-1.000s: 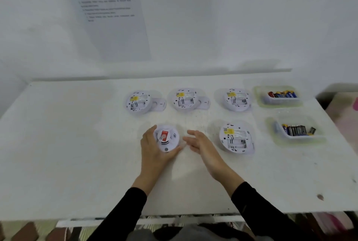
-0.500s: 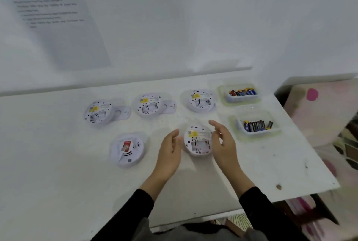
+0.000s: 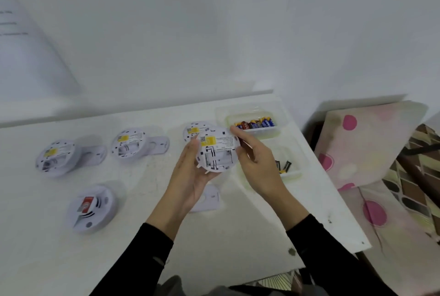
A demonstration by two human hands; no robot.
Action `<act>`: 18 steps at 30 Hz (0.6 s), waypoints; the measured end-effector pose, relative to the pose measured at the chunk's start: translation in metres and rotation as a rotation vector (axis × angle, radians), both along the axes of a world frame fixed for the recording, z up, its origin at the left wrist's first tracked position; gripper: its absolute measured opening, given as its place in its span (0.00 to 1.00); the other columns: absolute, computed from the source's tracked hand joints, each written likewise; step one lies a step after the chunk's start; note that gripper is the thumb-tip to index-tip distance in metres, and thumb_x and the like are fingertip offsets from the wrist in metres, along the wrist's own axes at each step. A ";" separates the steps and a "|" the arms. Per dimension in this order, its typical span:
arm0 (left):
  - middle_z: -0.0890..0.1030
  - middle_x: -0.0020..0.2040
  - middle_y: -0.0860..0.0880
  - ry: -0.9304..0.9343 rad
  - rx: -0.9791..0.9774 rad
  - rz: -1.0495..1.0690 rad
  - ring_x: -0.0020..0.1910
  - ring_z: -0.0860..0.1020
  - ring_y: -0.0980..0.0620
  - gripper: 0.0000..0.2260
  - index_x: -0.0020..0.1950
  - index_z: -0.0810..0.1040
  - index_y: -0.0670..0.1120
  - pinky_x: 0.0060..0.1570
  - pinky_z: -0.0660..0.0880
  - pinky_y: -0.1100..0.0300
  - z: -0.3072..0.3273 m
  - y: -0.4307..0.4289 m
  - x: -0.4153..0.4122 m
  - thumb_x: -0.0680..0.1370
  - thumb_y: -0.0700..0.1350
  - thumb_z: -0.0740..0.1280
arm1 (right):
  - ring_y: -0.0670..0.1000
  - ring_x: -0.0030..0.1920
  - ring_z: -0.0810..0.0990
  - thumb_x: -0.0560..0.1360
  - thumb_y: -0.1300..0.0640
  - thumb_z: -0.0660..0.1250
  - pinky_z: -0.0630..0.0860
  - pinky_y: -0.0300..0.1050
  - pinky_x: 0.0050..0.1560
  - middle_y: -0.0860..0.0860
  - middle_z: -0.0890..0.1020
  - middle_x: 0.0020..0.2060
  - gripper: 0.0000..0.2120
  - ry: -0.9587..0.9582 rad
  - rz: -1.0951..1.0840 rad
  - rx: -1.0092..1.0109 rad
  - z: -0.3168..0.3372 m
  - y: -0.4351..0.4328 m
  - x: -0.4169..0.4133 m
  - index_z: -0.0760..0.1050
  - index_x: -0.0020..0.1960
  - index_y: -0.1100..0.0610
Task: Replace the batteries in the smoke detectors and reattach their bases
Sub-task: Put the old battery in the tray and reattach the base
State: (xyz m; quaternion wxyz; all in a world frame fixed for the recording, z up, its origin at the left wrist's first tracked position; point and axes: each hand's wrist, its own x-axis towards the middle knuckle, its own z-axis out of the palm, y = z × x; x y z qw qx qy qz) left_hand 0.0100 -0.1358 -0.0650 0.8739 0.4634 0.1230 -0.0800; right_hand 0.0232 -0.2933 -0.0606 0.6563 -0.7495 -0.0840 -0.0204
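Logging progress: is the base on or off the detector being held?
Off. The held detector shows its labelled back; a base lies on the table.

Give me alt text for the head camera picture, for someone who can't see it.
A person's left hand and right hand hold a white smoke detector, back facing the camera, above a white table. Four other detectors lie on the table, with a loose base and two battery trays at the right.
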 end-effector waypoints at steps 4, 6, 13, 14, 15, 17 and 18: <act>0.79 0.66 0.42 0.029 -0.022 0.010 0.62 0.80 0.41 0.21 0.73 0.69 0.44 0.54 0.80 0.40 0.000 -0.022 0.011 0.81 0.49 0.63 | 0.44 0.64 0.75 0.78 0.65 0.63 0.75 0.45 0.63 0.45 0.78 0.63 0.19 0.099 0.042 0.012 -0.003 -0.037 0.021 0.72 0.67 0.52; 0.80 0.65 0.43 0.046 -0.015 0.027 0.61 0.81 0.41 0.19 0.72 0.70 0.45 0.50 0.82 0.43 -0.002 -0.025 0.016 0.82 0.48 0.62 | 0.44 0.61 0.76 0.76 0.56 0.69 0.76 0.41 0.58 0.42 0.78 0.59 0.17 0.155 0.014 -0.108 -0.004 -0.053 0.027 0.73 0.64 0.48; 0.80 0.65 0.43 0.062 -0.015 0.029 0.62 0.80 0.40 0.23 0.73 0.70 0.46 0.55 0.80 0.40 -0.014 -0.026 0.024 0.79 0.51 0.64 | 0.51 0.56 0.74 0.72 0.25 0.46 0.65 0.51 0.64 0.42 0.80 0.49 0.33 0.271 0.141 -0.852 -0.010 -0.071 0.044 0.76 0.53 0.48; 0.80 0.65 0.43 0.061 -0.018 0.028 0.63 0.80 0.40 0.24 0.73 0.70 0.46 0.56 0.79 0.39 -0.014 -0.027 0.024 0.78 0.52 0.65 | 0.52 0.58 0.71 0.75 0.28 0.42 0.61 0.50 0.64 0.44 0.81 0.51 0.34 0.285 0.192 -0.888 -0.011 -0.071 0.046 0.77 0.54 0.49; 0.80 0.66 0.43 0.062 -0.019 0.029 0.63 0.79 0.41 0.24 0.73 0.70 0.46 0.56 0.79 0.39 -0.015 -0.027 0.025 0.77 0.52 0.65 | 0.52 0.60 0.69 0.78 0.32 0.41 0.58 0.49 0.63 0.46 0.80 0.55 0.33 0.307 0.231 -0.899 -0.012 -0.072 0.047 0.78 0.56 0.50; 0.80 0.65 0.43 0.074 -0.027 0.035 0.62 0.80 0.41 0.22 0.72 0.70 0.47 0.56 0.79 0.39 -0.016 -0.028 0.026 0.79 0.51 0.64 | 0.53 0.61 0.67 0.80 0.43 0.44 0.57 0.48 0.61 0.49 0.78 0.62 0.26 0.323 0.266 -0.936 -0.013 -0.075 0.048 0.76 0.62 0.51; 0.81 0.64 0.43 0.081 -0.031 0.040 0.62 0.80 0.41 0.21 0.72 0.71 0.47 0.56 0.79 0.39 -0.016 -0.028 0.027 0.80 0.50 0.63 | 0.53 0.62 0.67 0.80 0.46 0.48 0.58 0.48 0.61 0.49 0.76 0.64 0.23 0.294 0.270 -0.994 -0.014 -0.077 0.049 0.76 0.64 0.52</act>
